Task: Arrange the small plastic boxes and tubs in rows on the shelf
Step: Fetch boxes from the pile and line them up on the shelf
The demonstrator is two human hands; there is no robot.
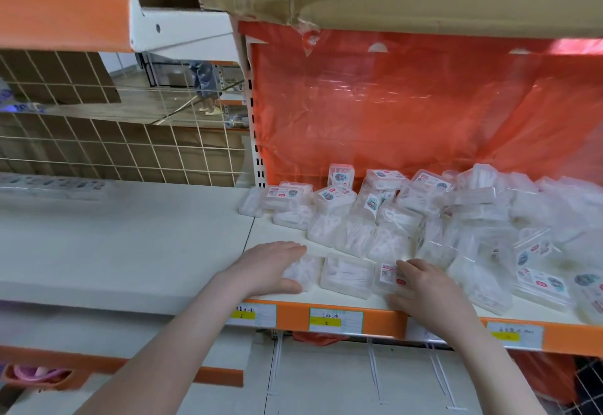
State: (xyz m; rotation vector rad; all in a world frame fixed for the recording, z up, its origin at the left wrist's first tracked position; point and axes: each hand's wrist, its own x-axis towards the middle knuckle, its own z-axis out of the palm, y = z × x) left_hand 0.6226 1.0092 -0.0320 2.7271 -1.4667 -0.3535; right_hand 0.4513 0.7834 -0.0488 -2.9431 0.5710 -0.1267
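Your left hand (270, 267) lies on the shelf (280, 235) near its front edge, fingers together and thumb below, cupped round the left end of a clear box (305, 271); your right hand (424, 287) grips a labelled box (388, 276) at the other end, fingers curled over its top. Between them sits a third box (347, 275), so the three make a short line just behind the orange lip (385, 320) with its price tags (336, 320). It looks as if you are squaring up the first front row, pressing the ends inward. Next, you would want to close the gaps, keep the line parallel to the lip, then draw more stock from the heap (424, 212) that lies jumbled behind and to the right. Go gently: these light boxes probably slide and tip with ease. Much is hard to read here: the heap is a blur of clear plastic, so box and tub cannot be told apart, labels are illegible, and your right palm hides part of its box. The shelf runs out of view at right.
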